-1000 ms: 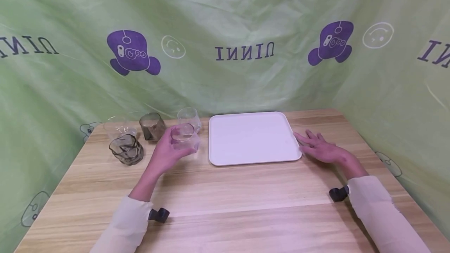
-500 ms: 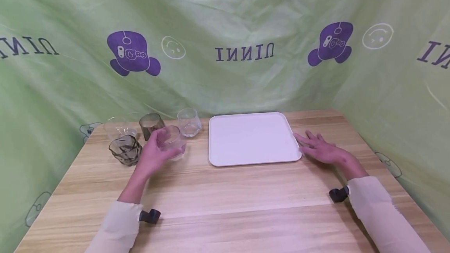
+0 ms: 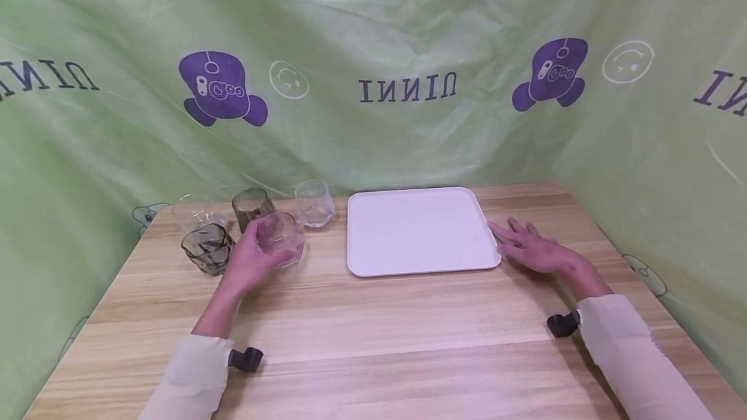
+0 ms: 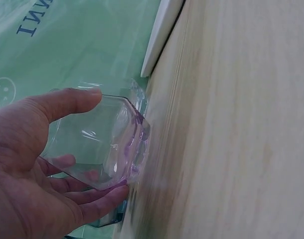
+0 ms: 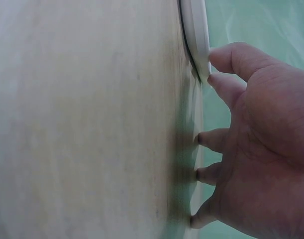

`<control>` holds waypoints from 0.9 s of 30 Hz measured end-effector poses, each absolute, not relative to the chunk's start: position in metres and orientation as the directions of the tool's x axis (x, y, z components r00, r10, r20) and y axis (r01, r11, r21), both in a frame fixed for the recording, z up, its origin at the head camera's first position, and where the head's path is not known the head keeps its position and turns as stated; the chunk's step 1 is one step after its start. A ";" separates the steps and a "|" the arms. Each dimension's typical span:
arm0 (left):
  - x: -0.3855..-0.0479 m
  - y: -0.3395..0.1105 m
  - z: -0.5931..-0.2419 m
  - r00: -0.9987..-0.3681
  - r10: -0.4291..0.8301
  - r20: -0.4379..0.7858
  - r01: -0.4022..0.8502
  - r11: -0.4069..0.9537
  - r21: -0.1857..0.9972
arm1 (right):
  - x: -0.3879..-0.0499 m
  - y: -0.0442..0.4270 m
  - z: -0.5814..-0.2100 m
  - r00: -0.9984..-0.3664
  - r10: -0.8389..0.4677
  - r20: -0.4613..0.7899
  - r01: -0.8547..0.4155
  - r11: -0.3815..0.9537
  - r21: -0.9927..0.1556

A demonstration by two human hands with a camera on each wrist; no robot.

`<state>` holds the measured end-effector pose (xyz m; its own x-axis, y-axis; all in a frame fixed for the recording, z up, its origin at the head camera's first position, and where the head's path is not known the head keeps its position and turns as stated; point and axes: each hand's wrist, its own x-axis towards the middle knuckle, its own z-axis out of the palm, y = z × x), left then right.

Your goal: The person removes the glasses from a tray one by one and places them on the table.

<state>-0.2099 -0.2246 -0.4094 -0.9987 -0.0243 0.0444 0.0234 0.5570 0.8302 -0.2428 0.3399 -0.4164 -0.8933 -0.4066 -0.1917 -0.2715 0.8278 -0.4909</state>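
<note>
My left hand [image 3: 252,258] holds a clear, faintly pink drinking glass [image 3: 284,242] upright, thumb on one side and fingers round the other. In the left wrist view the base of the pink glass [image 4: 134,149] is at or just above the wood; I cannot tell which. Close by that hand are a wavy smoky glass [image 3: 209,250], a straight smoky glass [image 3: 249,208] and a clear glass [image 3: 315,205]. My right hand [image 3: 537,251] has its fingers spread, thumb and forefinger touching the right edge of a white tray [image 3: 420,232]. Its other fingertips rest on the wood [image 5: 92,124].
A clear, wide-mouthed glass [image 3: 195,212] stands at the far left, partly behind the wavy one. The wooden table [image 3: 373,336] reaches back to a green printed curtain [image 3: 408,141], which also rises on both sides.
My left hand has carried the pink glass left and slightly toward me, away from the tray, uncovering the clear glass behind. It slows in the last half second. My right hand stays put.
</note>
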 end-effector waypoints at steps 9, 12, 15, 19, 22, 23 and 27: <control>-0.209 -0.226 -0.411 -0.999 -0.023 0.042 0.022 0.557 0.830 | -0.243 0.340 -0.416 -0.892 -0.406 -0.197 -0.267 0.826 -0.497; -0.209 -0.225 -0.412 -0.999 -0.017 0.048 0.030 0.551 0.834 | -0.243 0.340 -0.415 -0.893 -0.404 -0.196 -0.265 0.826 -0.497; -0.209 -0.225 -0.413 -0.999 -0.014 0.052 0.036 0.545 0.838 | -0.243 0.340 -0.414 -0.893 -0.404 -0.196 -0.264 0.826 -0.498; -0.209 -0.225 -0.413 -0.999 -0.010 0.051 0.038 0.540 0.841 | -0.243 0.340 -0.414 -0.893 -0.405 -0.196 -0.265 0.826 -0.497; -0.208 -0.225 -0.412 -0.999 -0.008 0.052 0.039 0.542 0.840 | -0.243 0.340 -0.413 -0.894 -0.407 -0.190 -0.269 0.824 -0.498; -0.208 -0.225 -0.413 -0.998 -0.005 0.055 0.044 0.542 0.839 | -0.243 0.340 -0.413 -0.894 -0.407 -0.187 -0.270 0.822 -0.501; -0.206 -0.226 -0.414 -0.997 -0.003 0.071 0.058 0.547 0.835 | -0.244 0.338 -0.414 -0.895 -0.410 -0.175 -0.276 0.818 -0.504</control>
<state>-0.2065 -0.2261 -0.4144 -0.9975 -0.0026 0.0713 0.0582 0.5472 0.8350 -0.2436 0.3383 -0.4136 -0.8950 -0.4102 -0.1753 -0.2763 0.8182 -0.5041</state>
